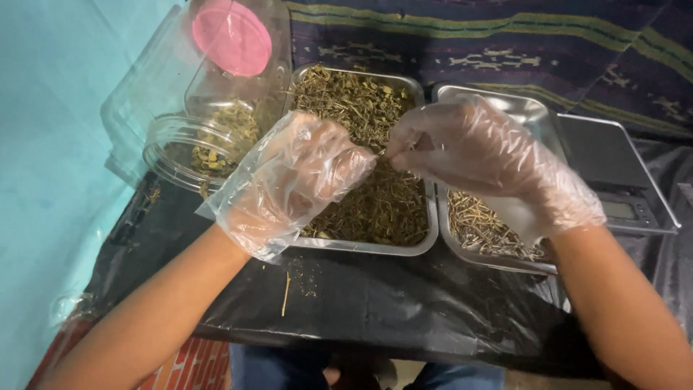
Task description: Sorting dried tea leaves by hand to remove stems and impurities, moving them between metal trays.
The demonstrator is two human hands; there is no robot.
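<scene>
Both my hands wear loose clear plastic gloves and meet above a metal tray (426, 242) filled with dried greenish-brown herb (375, 202). My left hand (296, 180) has its fingers curled closed toward the right hand. My right hand (484, 155) pinches a thin dried stem (393, 152) between thumb and fingertips; the left fingertips touch its other end. To the right a second metal tray (538, 115) holds a small heap of pale bare stems (484, 227).
A clear plastic jar (198, 148) lies on its side at the left with some herb inside; a second jar with a pink lid (231, 36) is behind it. A digital scale (613, 173) sits at the right. Black plastic sheet (375, 303) covers the table, with loose stems.
</scene>
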